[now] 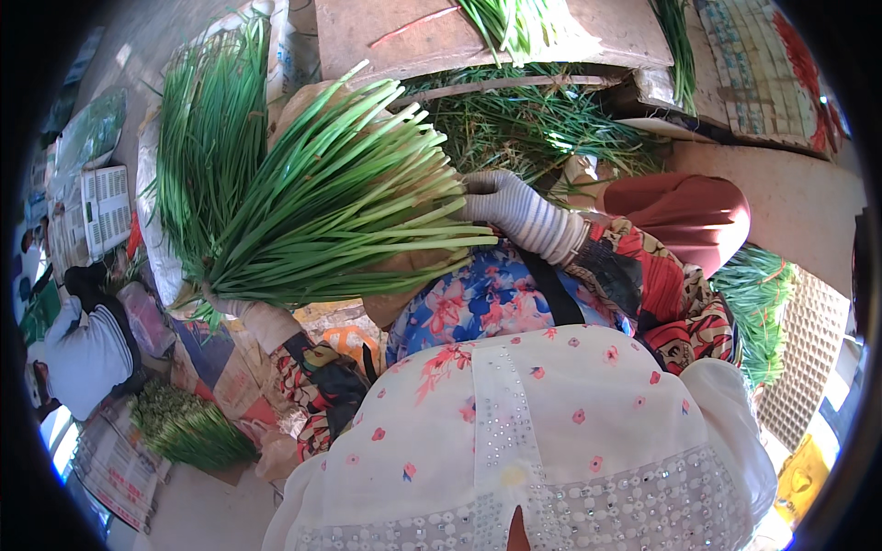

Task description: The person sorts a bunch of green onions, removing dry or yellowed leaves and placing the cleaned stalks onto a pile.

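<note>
A broad fanned bunch of garlic chives lies across my lap, pale stem ends toward the upper right, leaf tips toward the lower left. My left hand, in a light glove, grips the leafy end; leaves hide most of its fingers. At the stem ends, my right hand, in a grey-and-white striped glove, has its fingers curled against the stalks, partly hidden behind them. Just left of the bunch, a pile of more chives rests in a white box, some leaves overlapping the bunch.
A board ahead carries pale-stemmed chives. Loose green trimmings lie beneath it. At lower left stands a chive bundle near a crouching person. A textured mat and more chives are at right.
</note>
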### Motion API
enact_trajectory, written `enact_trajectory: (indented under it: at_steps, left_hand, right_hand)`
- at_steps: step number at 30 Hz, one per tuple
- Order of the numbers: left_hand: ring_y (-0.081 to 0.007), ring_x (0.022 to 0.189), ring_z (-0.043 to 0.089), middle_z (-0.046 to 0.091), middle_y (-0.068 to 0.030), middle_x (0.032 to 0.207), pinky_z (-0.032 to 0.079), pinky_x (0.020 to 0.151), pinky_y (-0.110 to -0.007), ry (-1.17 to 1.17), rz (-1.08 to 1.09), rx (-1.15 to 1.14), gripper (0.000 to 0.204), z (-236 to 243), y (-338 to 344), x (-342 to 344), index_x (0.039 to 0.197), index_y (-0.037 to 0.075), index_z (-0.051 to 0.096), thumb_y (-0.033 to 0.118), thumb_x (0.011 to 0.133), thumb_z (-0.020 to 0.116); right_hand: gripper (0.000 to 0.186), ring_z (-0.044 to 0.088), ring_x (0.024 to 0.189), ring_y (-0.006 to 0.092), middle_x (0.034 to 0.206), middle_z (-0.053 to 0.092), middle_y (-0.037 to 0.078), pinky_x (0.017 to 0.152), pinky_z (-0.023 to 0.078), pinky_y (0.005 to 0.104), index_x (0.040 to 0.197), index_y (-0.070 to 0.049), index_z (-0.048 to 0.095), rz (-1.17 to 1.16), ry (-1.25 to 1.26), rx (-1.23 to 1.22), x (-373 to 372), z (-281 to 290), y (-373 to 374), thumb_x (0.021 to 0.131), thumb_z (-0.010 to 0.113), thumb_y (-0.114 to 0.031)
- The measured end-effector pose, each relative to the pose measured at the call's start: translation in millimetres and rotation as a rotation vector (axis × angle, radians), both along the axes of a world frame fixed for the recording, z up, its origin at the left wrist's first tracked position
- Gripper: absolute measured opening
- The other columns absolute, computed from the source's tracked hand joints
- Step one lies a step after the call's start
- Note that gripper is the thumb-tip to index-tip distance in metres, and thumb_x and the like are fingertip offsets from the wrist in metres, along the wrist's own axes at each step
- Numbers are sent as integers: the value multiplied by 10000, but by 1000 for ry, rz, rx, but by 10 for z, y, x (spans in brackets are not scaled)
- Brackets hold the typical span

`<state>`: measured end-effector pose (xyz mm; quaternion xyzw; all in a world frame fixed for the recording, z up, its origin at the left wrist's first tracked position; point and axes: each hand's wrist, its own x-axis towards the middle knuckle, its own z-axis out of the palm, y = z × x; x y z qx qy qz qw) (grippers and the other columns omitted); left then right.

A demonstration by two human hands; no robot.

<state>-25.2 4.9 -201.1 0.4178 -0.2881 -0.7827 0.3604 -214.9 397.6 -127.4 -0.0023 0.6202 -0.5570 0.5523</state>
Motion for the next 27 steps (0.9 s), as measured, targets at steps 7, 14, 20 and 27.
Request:
enact_trajectory:
  at_steps: [7,14,20,27]
  left_hand:
    - [-378,1087,597,623,-161,1205,495,916,-565,-39,107,-71,463,164,158,-108,1196,145,640,425,867,472]
    - [-375,1079,599,621,-170,1202,497,915,-559,8,94,-120,465,101,103,-29,1205,134,632,423,873,482]
    - [-370,1038,611,639,-158,1158,504,883,-552,179,14,-73,446,70,3,34,1207,140,629,407,884,476]
    - [-368,1082,596,619,-186,1206,476,935,-534,8,111,-133,534,265,71,44,1252,84,601,408,845,482]
  right_hand:
    - [107,572,638,112,805,622,45,574,462,239,846,9,658,-254,208,-208,-65,-259,192,783,648,-77]
    - [285,659,819,281,907,655,177,692,532,415,976,-111,689,367,1473,1378,-1353,-61,1672,776,702,-315]
    - [712,617,1043,232,1210,624,179,960,446,302,1315,52,502,31,284,-95,-572,64,272,796,737,-374]
    - [318,589,687,116,822,653,47,612,478,249,1050,18,658,-265,105,-9,-357,-229,-103,820,699,-197]
